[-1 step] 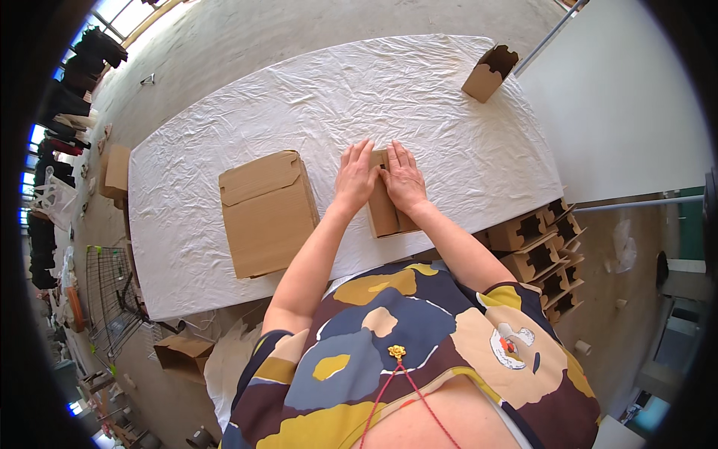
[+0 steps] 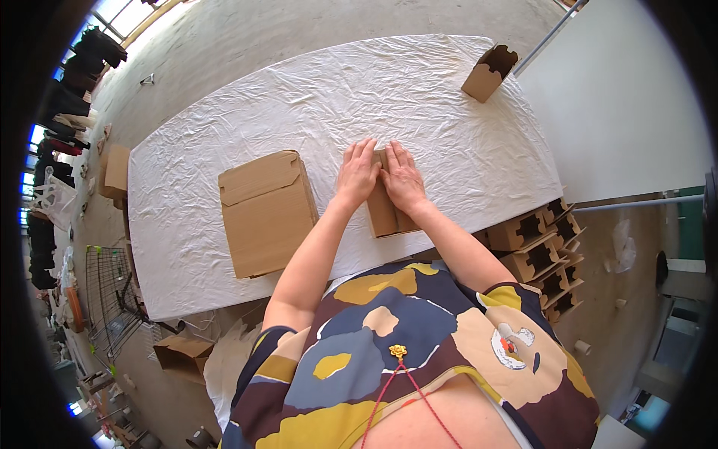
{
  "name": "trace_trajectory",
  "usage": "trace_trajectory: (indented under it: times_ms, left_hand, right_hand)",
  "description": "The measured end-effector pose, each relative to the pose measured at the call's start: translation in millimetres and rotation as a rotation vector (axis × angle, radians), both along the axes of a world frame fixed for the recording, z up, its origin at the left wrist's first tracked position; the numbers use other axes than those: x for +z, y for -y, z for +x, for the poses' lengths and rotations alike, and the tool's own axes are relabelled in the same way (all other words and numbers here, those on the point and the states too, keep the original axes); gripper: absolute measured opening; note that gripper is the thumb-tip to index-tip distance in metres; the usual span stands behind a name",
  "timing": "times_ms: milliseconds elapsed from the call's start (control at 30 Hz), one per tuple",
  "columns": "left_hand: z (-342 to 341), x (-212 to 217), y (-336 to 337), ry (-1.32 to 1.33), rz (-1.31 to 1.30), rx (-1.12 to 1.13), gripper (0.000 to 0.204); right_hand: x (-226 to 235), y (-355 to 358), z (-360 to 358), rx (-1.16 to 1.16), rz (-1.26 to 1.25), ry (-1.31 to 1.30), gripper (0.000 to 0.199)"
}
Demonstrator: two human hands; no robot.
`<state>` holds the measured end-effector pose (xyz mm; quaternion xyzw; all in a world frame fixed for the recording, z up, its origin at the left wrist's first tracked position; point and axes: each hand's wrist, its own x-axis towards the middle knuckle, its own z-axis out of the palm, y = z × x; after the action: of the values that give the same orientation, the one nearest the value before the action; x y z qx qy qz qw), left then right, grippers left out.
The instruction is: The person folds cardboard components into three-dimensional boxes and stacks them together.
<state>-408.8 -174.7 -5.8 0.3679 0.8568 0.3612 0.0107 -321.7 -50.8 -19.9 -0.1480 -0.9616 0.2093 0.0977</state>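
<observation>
On the far left I see a small cardboard piece [image 2: 116, 170] lying on the floor beside the table [image 2: 224, 120], which is covered with a crumpled white sheet. On the table's left part lies a large flat carton [image 2: 265, 213] with its flap closed; I cannot see what is inside. Just right of it my left hand [image 2: 357, 173] lies flat, fingers spread, pressing down on the near-left part of a small flat cardboard piece [image 2: 385, 213]. My right hand [image 2: 402, 179] lies flat on the same piece, close beside the left, the two hands almost touching. The piece sits near the table's close edge, reaching out from under both palms toward me. At the far right corner stands a small open box [image 2: 488, 73], tilted; its inside is hidden. Below the table's right end sit stacked cardboard boxes [image 2: 542, 251] with cut-out tops.
</observation>
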Motion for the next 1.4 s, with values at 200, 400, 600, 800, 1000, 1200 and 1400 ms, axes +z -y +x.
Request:
trace_trajectory:
  times_ms: [200,400,600,800,1000,1200,1400]
  left_hand:
    - [-13.9,-1.5,-10.5,0.206,-0.087,0.028,0.034]
    - [-11.7,13.7,9.3,0.199,-0.191,0.151,0.031]
    - [7.7,24.9,28.3,0.050,-0.139,0.187,0.042]
    - [29.1,57.9,52.8,0.174,-0.171,0.214,0.051]
    - [67.8,27.2,50.5,0.250,-0.149,0.207,0.053]
    - [46.7,40.8,34.2,-0.230,-0.204,0.175,0.035]
    - [39.8,11.6,8.4,0.176,-0.072,0.116,0.035]
  right_hand:
    - [24.2,-18.6,17.4,0.069,-0.363,-0.173,0.070]
    - [46.2,-41.9,108.7,-0.105,-0.761,0.288,0.076]
    - [39.8,-17.0,133.4,-0.174,-1.252,0.155,0.068]
    - [73.4,-42.2,80.0,-0.088,-0.572,-0.099,0.050]
    - [33.5,-80.1,39.7,-0.078,-0.523,-0.058,0.054]
    - [19.2,-98.1,39.4,-0.056,-0.696,-0.032,0.053]
    - [25.2,-102.2,41.5,0.006,-0.676,0.035,0.052]
